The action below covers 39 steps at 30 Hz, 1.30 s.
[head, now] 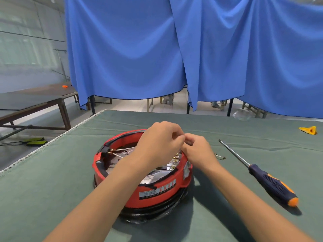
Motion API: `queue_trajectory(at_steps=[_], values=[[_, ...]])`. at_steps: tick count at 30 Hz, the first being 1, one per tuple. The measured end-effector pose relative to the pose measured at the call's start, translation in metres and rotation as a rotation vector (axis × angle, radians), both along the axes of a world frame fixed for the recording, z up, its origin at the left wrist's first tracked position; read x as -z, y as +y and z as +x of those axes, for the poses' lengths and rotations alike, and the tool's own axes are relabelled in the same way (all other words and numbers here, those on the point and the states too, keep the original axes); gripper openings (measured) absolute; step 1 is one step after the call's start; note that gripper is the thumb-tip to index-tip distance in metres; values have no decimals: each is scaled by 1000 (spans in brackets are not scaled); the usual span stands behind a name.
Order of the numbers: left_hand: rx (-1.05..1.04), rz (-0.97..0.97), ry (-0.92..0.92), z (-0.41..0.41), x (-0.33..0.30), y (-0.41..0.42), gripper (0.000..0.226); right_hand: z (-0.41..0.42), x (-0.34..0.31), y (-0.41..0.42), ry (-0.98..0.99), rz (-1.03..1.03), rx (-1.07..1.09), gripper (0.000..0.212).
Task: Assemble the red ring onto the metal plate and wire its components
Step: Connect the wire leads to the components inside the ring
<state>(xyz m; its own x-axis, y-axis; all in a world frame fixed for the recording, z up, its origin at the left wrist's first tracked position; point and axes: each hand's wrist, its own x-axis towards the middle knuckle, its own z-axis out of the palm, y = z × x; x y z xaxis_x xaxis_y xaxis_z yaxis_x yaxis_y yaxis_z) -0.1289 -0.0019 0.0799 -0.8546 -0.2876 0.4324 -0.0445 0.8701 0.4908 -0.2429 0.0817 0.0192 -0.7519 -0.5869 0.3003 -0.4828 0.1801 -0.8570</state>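
Red ring (153,194): seated on a black base near the middle of the tabletop (52,189), toward its near edge; white labels on its front wall.

Metal plate (157,173): inside the ring, partly hidden by the forearms.

Wires (122,151): pale leads with brass terminals, crossing the ring's interior.

Left hand (160,142): above the ring's far rim, fingers curled, fingertips meeting the right hand (197,151), also curled; whether either pinches anything cannot be told.

Screwdriver (258,173): dark handle, orange cap, lying right of the ring.

Small metal clip (220,157): between ring and screwdriver.

Yellow scrap (308,131): far right corner.
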Motion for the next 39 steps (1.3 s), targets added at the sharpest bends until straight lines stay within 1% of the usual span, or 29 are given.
queue_trajectory(at_steps=[3, 5, 6, 10, 13, 15, 17, 18, 20, 23, 26, 30, 36, 38, 39], values=[[-21, -6, -19, -7, 8, 5, 17, -5, -2, -1, 31, -16, 40, 18], [-41, -14, -41, -12, 15, 4, 17, -14, -7, 6, 21, -6, 126, 19], [-48, -24, -57, -14, 19, 3, 18, -21, -9, 12, 20, 31, 176, 19], [-67, -10, -62, -17, 24, -1, 16, -41, -3, 42, 87, 337, 327, 14], [-75, 46, -25, -17, 23, -2, 15, -40, 15, 48, 210, 616, 380, 18], [-66, 73, -7, -16, 25, -2, 15, -40, 24, 48, 242, 672, 395, 17], [-57, 81, 12, -15, 26, -2, 15, -41, 23, 47, 162, 621, 397, 14], [-60, 81, 26, -14, 27, -2, 15, -41, 22, 48, 112, 562, 399, 16], [-84, 101, 62, -14, 27, -3, 16, -40, 19, 47, 53, 374, 401, 19], [-106, 230, 104, -15, 26, -5, 17, -27, 7, 42, 37, 47, 351, 19], [-94, 384, 132, -14, 23, -5, 21, -6, -7, 33, 90, -141, 297, 19], [-36, 617, 165, -11, 17, -4, 28, 19, -16, 22, 191, -213, 223, 16], [-24, 733, 250, -7, 16, -5, 22, 29, -14, 18, 236, -198, 148, 14], [-20, 826, 275, -7, 15, -4, 22, 28, -13, 20, 357, -182, 182, 12], [-23, 890, 294, -7, 14, -4, 22, 27, -13, 21, 431, -185, 214, 15]])
